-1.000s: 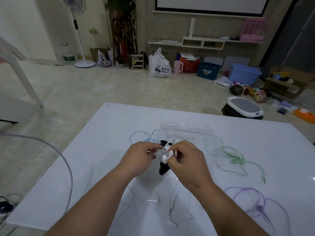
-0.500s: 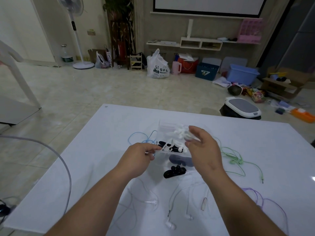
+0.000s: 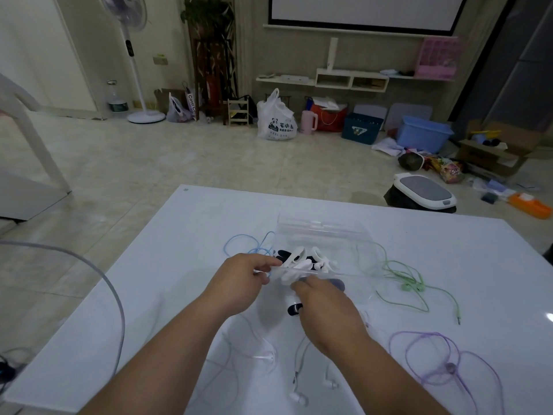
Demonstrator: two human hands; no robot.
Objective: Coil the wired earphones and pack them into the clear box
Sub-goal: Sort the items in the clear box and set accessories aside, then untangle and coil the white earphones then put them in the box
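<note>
The clear box stands open in the middle of the white table, its lid tipped back. A coiled white earphone bundle lies inside on top of a black one. My left hand pinches the box's near left rim. Just in front of the box, my right hand curls down over a black coiled earphone bundle; only its end shows under the hand. Loose white earphones trail on the table between my forearms.
Uncoiled earphones lie around the box: blue behind my left hand, green to the right, purple at the near right. A grey cable arcs past the table's left edge. Floor clutter sits beyond the table.
My right hand carried the white bundle into the box, let it go, then drew back and down onto the black bundle in front. My left hand stayed at the box's rim.
</note>
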